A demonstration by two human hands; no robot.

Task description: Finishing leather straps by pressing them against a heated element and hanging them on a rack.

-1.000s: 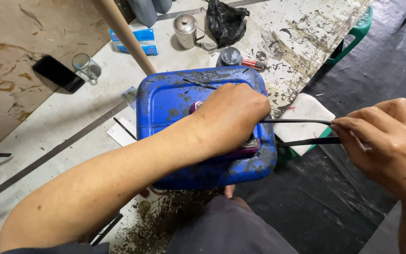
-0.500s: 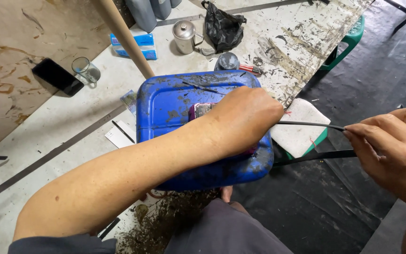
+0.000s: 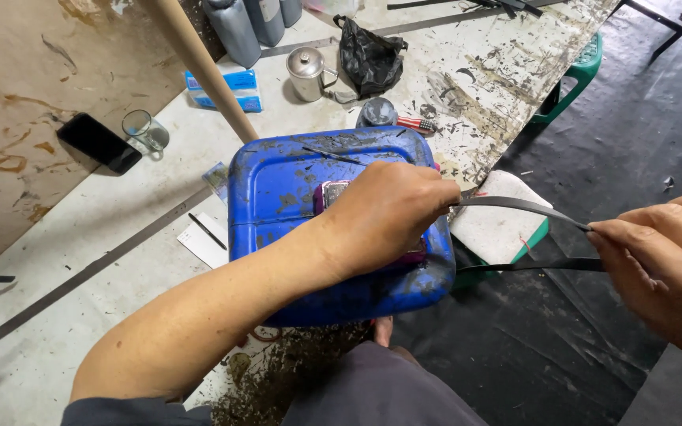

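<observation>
Closest to the person, the right hand (image 3: pixel 661 272) has its fingers pressed together, pinching two thin dark strips (image 3: pixel 526 237) that run leftward, one above the other; compared with a moment ago the hand sits lower and the strips spread wider apart at its end. The left hand (image 3: pixel 388 213) lies palm down, fingers curled over a small purple block (image 3: pixel 327 193) on top of the blue plastic canister (image 3: pixel 278 197), clamping the near ends of the strips there; it has hardly shifted since the earlier frame. The canister rests on its side on the paint-spattered worktop (image 3: pixel 120 213), at its right edge, just above a white cushion on a green stool (image 3: pixel 499 225). Further off, a wooden pole (image 3: pixel 199 67) slants up from behind the canister; a glass (image 3: pixel 145 130) and a black phone (image 3: pixel 98 142) lie to the left; a steel teapot (image 3: pixel 309 72) and a black bag (image 3: pixel 369 55) stand beyond.
</observation>
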